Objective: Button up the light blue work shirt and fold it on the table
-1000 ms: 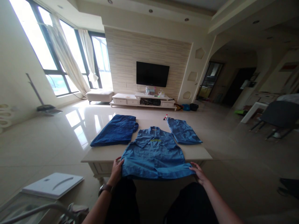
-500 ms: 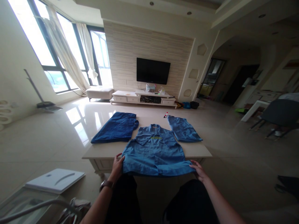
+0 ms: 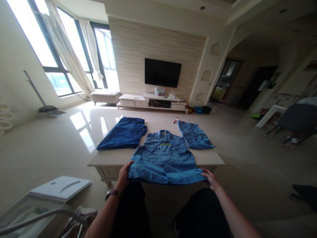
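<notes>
A blue work shirt (image 3: 164,158) lies front up on a low cream table (image 3: 109,159), its collar at the far side and its hem hanging over the near edge. Yellow stripes cross its chest. My left hand (image 3: 124,173) grips the hem's left corner, a watch on that wrist. At the right corner, the fingers of my right hand (image 3: 210,178) are closed on the same hem. Left of the shirt is a folded dark blue garment (image 3: 121,134); to its right lies a folded lighter blue garment (image 3: 195,135).
A small red-capped bottle (image 3: 177,120) stands at the table's far edge. To my lower left, a white flat box (image 3: 60,187) rests on a glass-topped stand. A TV cabinet (image 3: 141,103) runs along the far wall. A grey chair (image 3: 297,117) is at right.
My left hand has shifted slightly up and left with its corner of the hem. The shirt front looks a little flatter near the chest stripes. My right hand has barely moved.
</notes>
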`<control>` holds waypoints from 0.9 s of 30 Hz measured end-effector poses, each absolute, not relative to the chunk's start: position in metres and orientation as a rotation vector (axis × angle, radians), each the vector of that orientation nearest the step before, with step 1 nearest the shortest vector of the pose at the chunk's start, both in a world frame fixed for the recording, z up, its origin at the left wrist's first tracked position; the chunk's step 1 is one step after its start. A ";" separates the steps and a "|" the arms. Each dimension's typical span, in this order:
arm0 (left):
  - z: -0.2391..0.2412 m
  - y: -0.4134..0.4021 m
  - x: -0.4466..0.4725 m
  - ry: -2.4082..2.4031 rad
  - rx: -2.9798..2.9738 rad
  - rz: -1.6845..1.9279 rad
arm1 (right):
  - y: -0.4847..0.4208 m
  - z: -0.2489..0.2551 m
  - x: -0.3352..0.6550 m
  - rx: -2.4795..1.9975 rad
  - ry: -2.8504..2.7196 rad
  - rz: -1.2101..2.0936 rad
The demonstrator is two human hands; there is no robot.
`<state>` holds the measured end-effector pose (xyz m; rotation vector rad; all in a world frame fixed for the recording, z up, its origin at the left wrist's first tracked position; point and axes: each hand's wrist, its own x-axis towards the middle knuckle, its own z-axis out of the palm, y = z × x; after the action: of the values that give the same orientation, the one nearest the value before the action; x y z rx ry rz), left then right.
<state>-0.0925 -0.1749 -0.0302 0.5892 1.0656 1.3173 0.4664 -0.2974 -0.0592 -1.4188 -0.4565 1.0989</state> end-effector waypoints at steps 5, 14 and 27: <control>-0.020 -0.180 -0.089 0.935 0.482 1.244 | -0.298 -0.059 0.467 -1.421 -0.467 1.105; -0.030 -0.177 -0.093 0.824 0.548 1.307 | -0.297 -0.060 0.469 -1.426 -0.475 1.116; -0.030 -0.180 -0.087 0.870 0.637 1.347 | -0.296 -0.067 0.475 -1.411 -0.455 1.149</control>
<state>-0.0870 -0.1801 -0.0304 0.6370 0.8697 1.3466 0.4745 -0.2964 -0.0669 -1.4113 -0.4554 1.1489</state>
